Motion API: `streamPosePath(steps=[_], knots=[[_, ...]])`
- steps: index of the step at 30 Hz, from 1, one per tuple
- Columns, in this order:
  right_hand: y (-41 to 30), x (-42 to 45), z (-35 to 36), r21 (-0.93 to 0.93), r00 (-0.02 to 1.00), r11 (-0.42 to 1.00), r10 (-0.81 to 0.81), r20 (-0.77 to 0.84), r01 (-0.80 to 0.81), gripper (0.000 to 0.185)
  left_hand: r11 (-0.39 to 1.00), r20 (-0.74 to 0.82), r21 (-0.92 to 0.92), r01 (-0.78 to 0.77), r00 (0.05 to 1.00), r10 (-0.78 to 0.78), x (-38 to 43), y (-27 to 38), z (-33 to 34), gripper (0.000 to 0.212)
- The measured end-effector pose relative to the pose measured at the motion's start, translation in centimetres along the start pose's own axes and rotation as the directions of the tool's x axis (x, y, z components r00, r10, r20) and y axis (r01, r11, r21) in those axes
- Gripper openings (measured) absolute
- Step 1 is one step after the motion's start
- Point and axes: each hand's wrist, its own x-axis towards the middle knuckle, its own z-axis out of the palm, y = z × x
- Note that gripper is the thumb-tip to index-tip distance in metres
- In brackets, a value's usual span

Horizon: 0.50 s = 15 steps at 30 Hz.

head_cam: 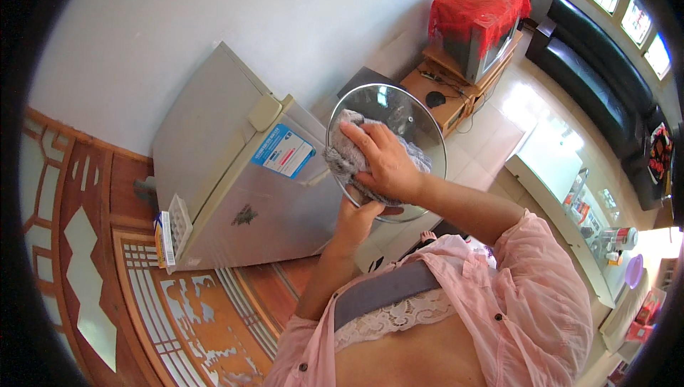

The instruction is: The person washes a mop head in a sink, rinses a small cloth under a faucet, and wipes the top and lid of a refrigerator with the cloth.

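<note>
A round glass pot lid [422, 114] with a metal rim is held up in front of me, its face turned towards the camera. My left hand [359, 219] grips the lower edge of the lid, the thumb over the rim. Against the glass, my right hand [386, 165] presses a bunched grey cloth [347, 149], its fingers spread over the fabric. The cloth covers the left and middle of the lid and hangs slightly past its left rim.
A refrigerator [267, 205] with a blue-and-white label stands close on the left. Beyond are a wooden TV stand [414, 80] and a television under a red cloth [475, 8]. To the right are a glass-topped table [545, 165] holding several items and a black sofa [588, 66].
</note>
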Motion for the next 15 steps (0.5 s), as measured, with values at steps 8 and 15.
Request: streamPosePath(steps=[8, 15], knots=[[19.2, 2.3, -4.3, 0.154, 0.787, 0.836, 0.549, -0.281, -0.527, 0.055, 0.997, -0.011, -0.066, 0.037, 0.999, -0.038, -1.2, 0.4, -0.7, 0.088], [11.7, 1.1, -5.6, 0.858, 0.704, 0.279, 0.699, 0.127, -0.432, 0.048, 0.946, 0.082, -0.276, 0.169, 0.985, -0.153, -0.1, 1.5, -2.7, 0.059]])
